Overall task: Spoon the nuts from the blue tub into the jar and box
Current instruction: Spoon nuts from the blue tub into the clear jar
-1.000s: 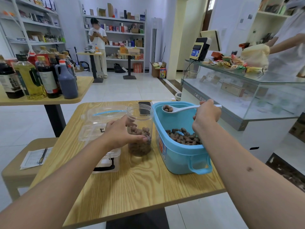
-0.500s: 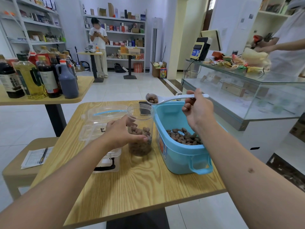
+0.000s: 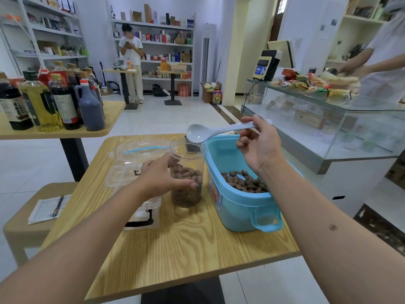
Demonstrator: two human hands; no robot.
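While the spoon's bowl tilts over the jar's mouth:
Right hand (image 3: pixel 259 143): fingers pinch the white spoon (image 3: pixel 215 131) by its handle.
Left hand (image 3: pixel 162 177): fingers wrap the clear jar (image 3: pixel 187 172), partly filled with nuts.
Blue tub (image 3: pixel 238 205): on the desk (image 3: pixel 186 244), just right of the jar, nuts (image 3: pixel 243 183) inside.
Clear box (image 3: pixel 135 163): left of the jar, lid open.

Wooden table (image 3: pixel 188 249) carries jar (image 3: pixel 186 189), blue tub (image 3: pixel 238 207), clear box (image 3: pixel 135 163).
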